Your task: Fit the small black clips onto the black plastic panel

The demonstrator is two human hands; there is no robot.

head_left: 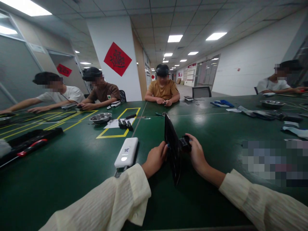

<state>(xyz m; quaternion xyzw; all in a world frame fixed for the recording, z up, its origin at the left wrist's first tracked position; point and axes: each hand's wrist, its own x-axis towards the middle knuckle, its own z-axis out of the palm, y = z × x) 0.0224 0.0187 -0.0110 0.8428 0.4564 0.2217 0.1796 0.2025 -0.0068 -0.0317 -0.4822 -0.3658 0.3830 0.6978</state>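
A thin, glossy black panel [174,157] stands nearly edge-on to me above the green table. My left hand [155,159] grips its left face, with the fingertips partly hidden by the panel. On the panel's other side a small black block [185,143] sticks out. My right hand [197,154] is closed around this block, thumb on top. Whether the block is fixed to the panel or only pressed against it, I cannot tell. A white power bank [126,152] marked 26 lies just left of my left hand, a cable at its near end.
A metal bowl [100,118], small black parts [125,124] on white paper, and yellow tape [112,137] lie ahead to the left. A black case [36,141] with a red-handled tool is far left. Cloths [258,113] and another bowl [272,104] lie right. Several people sit around the table.
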